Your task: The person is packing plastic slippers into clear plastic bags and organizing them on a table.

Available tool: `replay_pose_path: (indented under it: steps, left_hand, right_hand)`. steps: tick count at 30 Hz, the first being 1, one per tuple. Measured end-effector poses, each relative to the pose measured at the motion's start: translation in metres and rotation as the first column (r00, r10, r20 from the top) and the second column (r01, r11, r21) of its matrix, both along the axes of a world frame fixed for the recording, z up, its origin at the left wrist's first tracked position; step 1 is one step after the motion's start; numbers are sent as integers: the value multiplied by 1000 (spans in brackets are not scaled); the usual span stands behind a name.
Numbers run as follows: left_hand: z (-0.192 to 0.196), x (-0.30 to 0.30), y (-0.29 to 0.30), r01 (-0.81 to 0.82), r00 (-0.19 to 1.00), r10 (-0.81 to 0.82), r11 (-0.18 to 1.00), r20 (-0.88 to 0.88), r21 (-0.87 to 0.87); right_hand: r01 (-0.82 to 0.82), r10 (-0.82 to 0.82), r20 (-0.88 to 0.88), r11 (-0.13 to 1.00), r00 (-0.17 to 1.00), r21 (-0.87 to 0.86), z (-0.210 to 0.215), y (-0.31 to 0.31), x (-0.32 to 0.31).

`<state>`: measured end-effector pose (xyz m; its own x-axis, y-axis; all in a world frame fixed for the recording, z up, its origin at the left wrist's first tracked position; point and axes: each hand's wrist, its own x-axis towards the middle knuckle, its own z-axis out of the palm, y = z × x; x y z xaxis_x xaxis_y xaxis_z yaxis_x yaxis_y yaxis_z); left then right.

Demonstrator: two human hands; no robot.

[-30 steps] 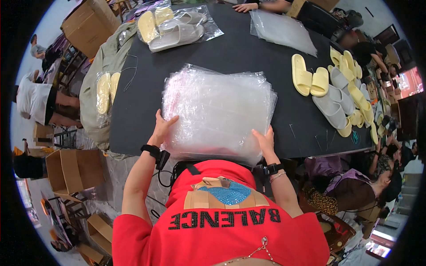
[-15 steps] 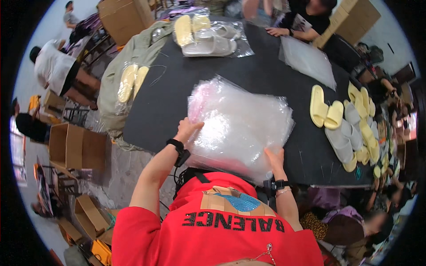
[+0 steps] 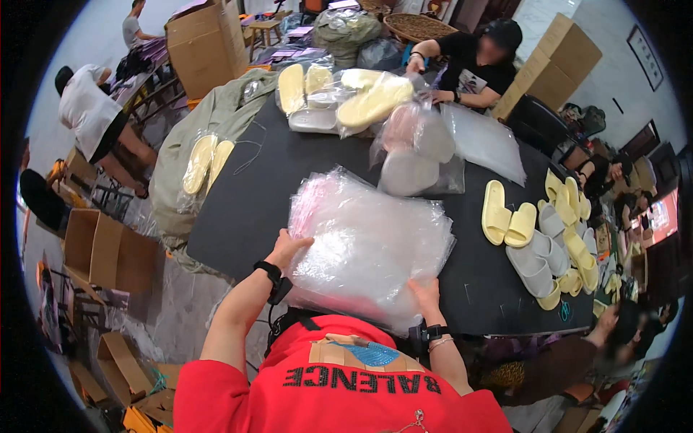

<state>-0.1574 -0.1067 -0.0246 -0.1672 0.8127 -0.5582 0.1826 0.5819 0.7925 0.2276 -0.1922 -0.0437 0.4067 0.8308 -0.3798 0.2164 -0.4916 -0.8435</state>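
A thick stack of clear plastic bags (image 3: pixel 368 249), pinkish along its left and near edges, lies on the black tabletop right in front of me. My left hand (image 3: pixel 289 250) grips its left edge, thumb on top and the other fingers mostly hidden underneath. At the near right corner, my right hand (image 3: pixel 425 297) holds the stack the same way. Just beyond it are bagged pink and grey slippers (image 3: pixel 413 162). Pale yellow slippers (image 3: pixel 507 216) sit unbagged to the right, beside a heap of grey and yellow slippers (image 3: pixel 534 268).
Across the black table (image 3: pixel 238 209), a co-worker (image 3: pixel 469 65) reaches toward bagged yellow slippers (image 3: pixel 375 101). Another pile of clear bags (image 3: pixel 485 144) lies near them. Bagged slippers (image 3: pixel 198 164) rest on green cloth at the left. An open carton (image 3: pixel 108 249) stands left of the table.
My view has tilted up, showing more of the far side. Bagged pink and grey slippers and bagged yellow ones have appeared near the co-worker, whose arm now reaches over. Both my hands keep their hold.
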Motion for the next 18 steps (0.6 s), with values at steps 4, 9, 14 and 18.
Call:
replay_pose_path:
  steps: [4, 9, 14, 18]
  left_hand:
    - [17, -1, 2, 49, 938, -4, 991, 347, -122]
    - [15, -3, 2, 67, 880, 48, 973, 472, -223]
    - [17, -9, -2, 165, 839, -117, 985, 532, -43]
    - [17, -16, -3, 187, 799, -164, 982, 579, 20]
  right_hand:
    - [9, -7, -166, 1000, 986, 11, -20, -3, 9]
    - [52, -38, -261, 998, 965, 46, -19, -7, 8]
    - [45, -38, -248, 999, 968, 23, 4, -5, -1]
    - [52, -42, -191, 997, 981, 51, 5, -2, -5]
